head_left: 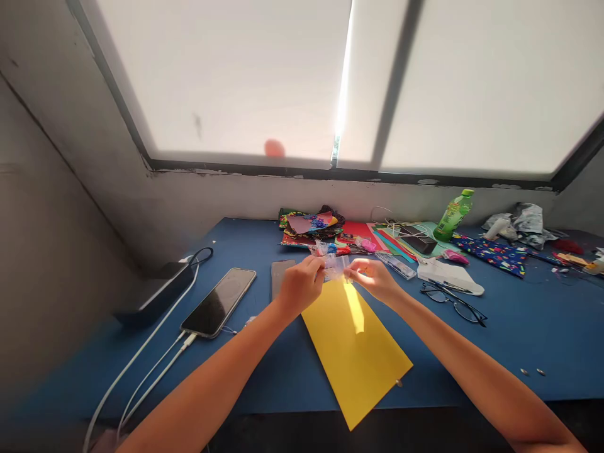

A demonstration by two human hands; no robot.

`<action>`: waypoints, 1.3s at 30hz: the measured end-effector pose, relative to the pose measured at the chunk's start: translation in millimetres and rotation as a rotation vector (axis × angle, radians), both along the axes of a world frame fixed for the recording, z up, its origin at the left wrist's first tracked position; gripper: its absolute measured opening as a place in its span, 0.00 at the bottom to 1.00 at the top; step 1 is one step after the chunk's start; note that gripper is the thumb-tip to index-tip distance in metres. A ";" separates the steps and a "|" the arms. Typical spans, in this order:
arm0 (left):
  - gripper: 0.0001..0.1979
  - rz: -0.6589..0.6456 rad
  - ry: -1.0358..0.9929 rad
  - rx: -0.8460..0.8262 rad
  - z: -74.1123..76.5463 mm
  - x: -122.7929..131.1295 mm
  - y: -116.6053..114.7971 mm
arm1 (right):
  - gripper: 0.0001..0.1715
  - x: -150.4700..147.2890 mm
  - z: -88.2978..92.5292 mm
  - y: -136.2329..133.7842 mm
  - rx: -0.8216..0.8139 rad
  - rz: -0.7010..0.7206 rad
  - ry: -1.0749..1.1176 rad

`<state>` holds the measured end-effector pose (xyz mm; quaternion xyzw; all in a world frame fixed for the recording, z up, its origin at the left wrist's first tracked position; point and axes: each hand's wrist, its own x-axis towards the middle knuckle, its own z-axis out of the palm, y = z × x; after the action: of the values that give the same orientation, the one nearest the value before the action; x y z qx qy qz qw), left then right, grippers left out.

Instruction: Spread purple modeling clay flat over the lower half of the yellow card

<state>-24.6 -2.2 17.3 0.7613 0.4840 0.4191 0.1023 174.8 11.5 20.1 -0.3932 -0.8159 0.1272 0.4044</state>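
My left hand and my right hand meet above the far end of a yellow paper sheet that lies on the blue table. Both hands pinch a small clear plastic packet between them, fingers closed on its edges. What the packet contains is too small to make out.
A phone with white cables lies at left beside a dark power bank; a second dark phone lies behind my left hand. Glasses, a white case, coloured papers and a green bottle stand at right.
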 end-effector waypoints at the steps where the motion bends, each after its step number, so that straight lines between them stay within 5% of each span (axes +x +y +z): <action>1: 0.05 -0.001 -0.006 0.004 1.0 -1.8 -0.2 | 0.31 0.9 -0.8 1.0 0.006 -0.017 0.001; 6: 0.04 -0.049 -0.051 0.000 5.9 -1.1 -8.1 | 0.26 -2.7 -8.2 -3.8 0.121 -0.092 0.005; 18: 0.13 -0.322 -0.048 -0.153 1.8 8.4 -11.5 | 0.14 -11.6 -21.5 -14.8 0.238 0.090 -0.072; 26: 0.10 -0.311 -0.007 -0.089 6.4 2.9 -6.9 | 0.20 -13.4 -12.5 -13.4 0.047 0.137 0.007; 33: 0.10 -0.220 0.044 0.036 -4.5 6.5 -10.2 | 0.14 -10.9 -17.6 -11.5 0.034 -0.033 0.157; 37: 0.05 -0.195 0.032 0.053 -5.6 -1.8 -6.3 | 0.10 -10.2 -17.0 -15.7 -0.054 0.021 0.255; 39: 0.11 -0.150 0.014 0.051 -3.9 -8.5 -0.5 | 0.12 -8.4 -12.7 -15.4 -0.106 0.044 0.323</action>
<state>-33.1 -2.7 13.5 0.8006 0.4156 0.4171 0.1107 166.4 -3.9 7.4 -0.3703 -0.7408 0.2405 0.5062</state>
